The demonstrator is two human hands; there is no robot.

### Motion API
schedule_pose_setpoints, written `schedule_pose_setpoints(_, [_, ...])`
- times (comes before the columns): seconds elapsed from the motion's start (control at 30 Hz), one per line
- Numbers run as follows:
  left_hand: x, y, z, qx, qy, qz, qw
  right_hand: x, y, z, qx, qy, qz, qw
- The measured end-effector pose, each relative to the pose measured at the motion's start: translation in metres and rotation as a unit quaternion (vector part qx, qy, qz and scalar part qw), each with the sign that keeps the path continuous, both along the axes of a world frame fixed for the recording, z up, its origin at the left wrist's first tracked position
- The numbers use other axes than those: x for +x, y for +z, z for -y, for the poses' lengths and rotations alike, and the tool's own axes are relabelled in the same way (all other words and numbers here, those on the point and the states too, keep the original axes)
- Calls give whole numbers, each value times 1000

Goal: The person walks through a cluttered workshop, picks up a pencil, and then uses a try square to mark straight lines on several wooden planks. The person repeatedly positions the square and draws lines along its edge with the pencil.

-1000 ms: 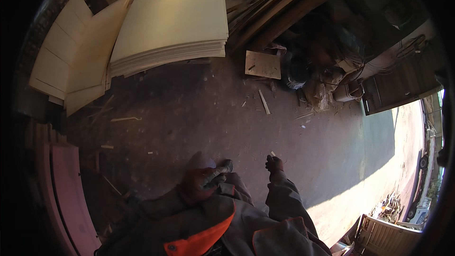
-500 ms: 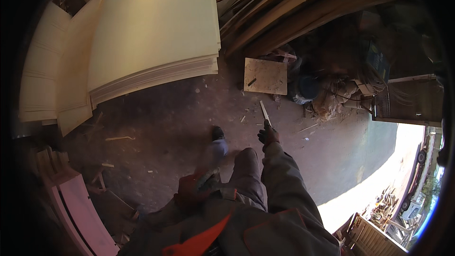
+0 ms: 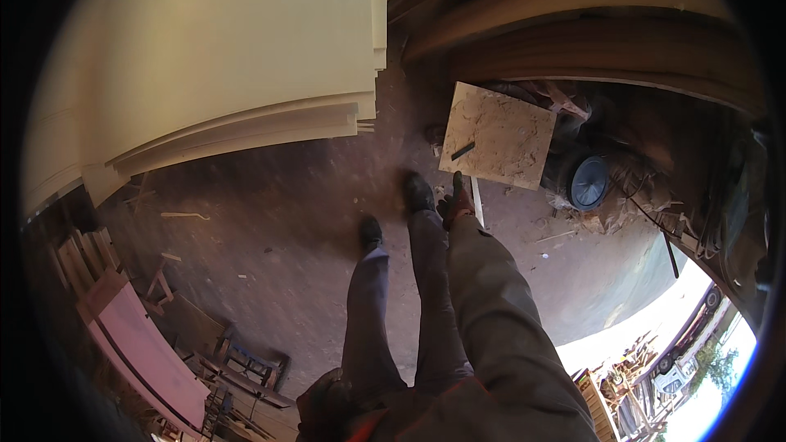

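Note:
My right hand (image 3: 456, 200), in a dark glove with red at the wrist, reaches down in front of me at the near edge of a square wooden board (image 3: 503, 135). Its fingers look apart, with one stretched toward the board, and I see nothing in them. On the board lie a small dark bar (image 3: 463, 151) and scattered sawdust. A pale narrow wood strip (image 3: 477, 200) shows just right of the hand, apparently on the floor, its lower end behind my forearm. My left hand is not in view; only a dark sleeve shows near my waist.
A large stack of pale sheets (image 3: 246, 41) fills the far left. Long curved boards (image 3: 573, 41) lean at the far right. A round bucket (image 3: 589, 182) stands among bags right of the wooden board. Pink-topped panels (image 3: 151, 352) stand at the near left. Wood scraps litter the floor.
I have moved closer to the wooden board, which looks larger. My right hand has gone forward to its edge. My left hand, blurred at my waist before, has left view.

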State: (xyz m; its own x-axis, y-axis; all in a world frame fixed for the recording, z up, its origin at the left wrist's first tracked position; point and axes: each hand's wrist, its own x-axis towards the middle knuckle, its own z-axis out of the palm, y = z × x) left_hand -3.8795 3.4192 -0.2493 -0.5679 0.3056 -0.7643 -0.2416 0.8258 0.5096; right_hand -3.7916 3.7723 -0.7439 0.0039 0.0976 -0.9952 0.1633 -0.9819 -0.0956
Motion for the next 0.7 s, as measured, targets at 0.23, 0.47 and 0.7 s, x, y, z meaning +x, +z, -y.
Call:
schedule_pose_setpoints(0.23, [8, -38, -55, -104, 210, 133, 963, -62, -68, -50, -51, -123, 95, 987])
schedule_pose_setpoints(0.47, [-3, -49, -88, -53, 230, 102, 967, -63, -56, -52, 80, 828, 184, 523])
schedule_pose_setpoints(0.7, [-22, -43, -105, -54, 174, 97, 978, -33, -28, -54, 117, 778, 172, 592])
